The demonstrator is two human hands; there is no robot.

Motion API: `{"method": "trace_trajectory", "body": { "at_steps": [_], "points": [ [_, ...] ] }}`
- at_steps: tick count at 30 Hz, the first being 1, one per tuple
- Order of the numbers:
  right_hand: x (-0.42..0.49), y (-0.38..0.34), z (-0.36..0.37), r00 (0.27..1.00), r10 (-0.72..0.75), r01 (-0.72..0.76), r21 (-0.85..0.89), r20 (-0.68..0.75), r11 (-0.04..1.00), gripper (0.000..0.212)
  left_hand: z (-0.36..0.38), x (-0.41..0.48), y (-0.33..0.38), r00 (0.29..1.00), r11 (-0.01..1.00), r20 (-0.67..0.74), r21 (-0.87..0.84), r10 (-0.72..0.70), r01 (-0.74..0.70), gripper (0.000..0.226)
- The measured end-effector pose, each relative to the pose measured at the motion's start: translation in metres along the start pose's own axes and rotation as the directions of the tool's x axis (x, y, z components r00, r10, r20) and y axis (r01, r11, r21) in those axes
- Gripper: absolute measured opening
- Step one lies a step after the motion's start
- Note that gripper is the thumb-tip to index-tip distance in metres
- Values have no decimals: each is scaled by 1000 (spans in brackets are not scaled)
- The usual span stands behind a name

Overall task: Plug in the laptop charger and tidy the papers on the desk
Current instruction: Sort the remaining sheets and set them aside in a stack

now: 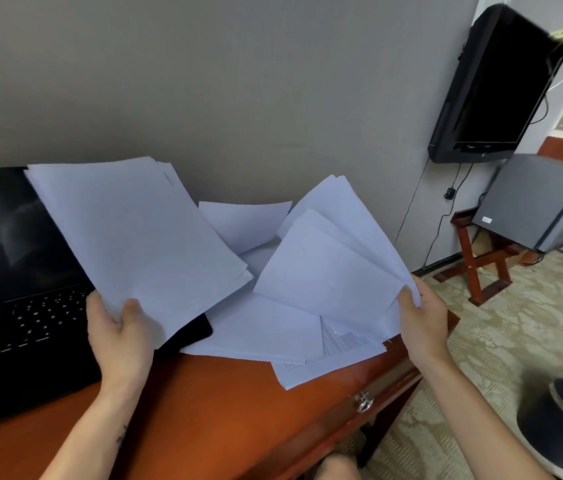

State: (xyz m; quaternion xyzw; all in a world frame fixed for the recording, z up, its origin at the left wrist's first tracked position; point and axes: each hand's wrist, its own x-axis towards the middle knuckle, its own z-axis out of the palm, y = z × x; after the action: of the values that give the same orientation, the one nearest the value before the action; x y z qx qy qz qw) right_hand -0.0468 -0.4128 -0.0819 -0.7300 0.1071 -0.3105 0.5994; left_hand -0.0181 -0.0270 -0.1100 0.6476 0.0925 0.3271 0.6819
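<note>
one wide view, worn on the person's head, looks forward and down at the desk (211, 403) from close above, facing the wall (238, 81); the frame tilts, floor (515, 323) at right.

Wall-mounted television (494, 88) (screen dark), grey fridge (532, 199) on wooden stand (477, 261), bin (560, 424)
</note>
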Motion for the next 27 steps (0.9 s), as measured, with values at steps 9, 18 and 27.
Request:
{"method": "trace_trajectory", "body": {
  "at_steps": [9, 18, 27],
  "points": [
    [-5, -20, 9, 998, -18, 17, 20, 64, 1000, 33, 3, -2, 0, 1000, 999, 22, -43, -10, 11, 34],
    [-48, 1, 65, 976, 1, -2, 7, 216, 1000, 36, 6, -3, -8, 998, 999, 57, -28, -35, 37, 37],
    [-52, -11, 70, 961, 92, -141, 180, 259, 973, 32, -6, 9, 2, 999, 995, 4, -87, -44, 44, 40]
  ]
}}
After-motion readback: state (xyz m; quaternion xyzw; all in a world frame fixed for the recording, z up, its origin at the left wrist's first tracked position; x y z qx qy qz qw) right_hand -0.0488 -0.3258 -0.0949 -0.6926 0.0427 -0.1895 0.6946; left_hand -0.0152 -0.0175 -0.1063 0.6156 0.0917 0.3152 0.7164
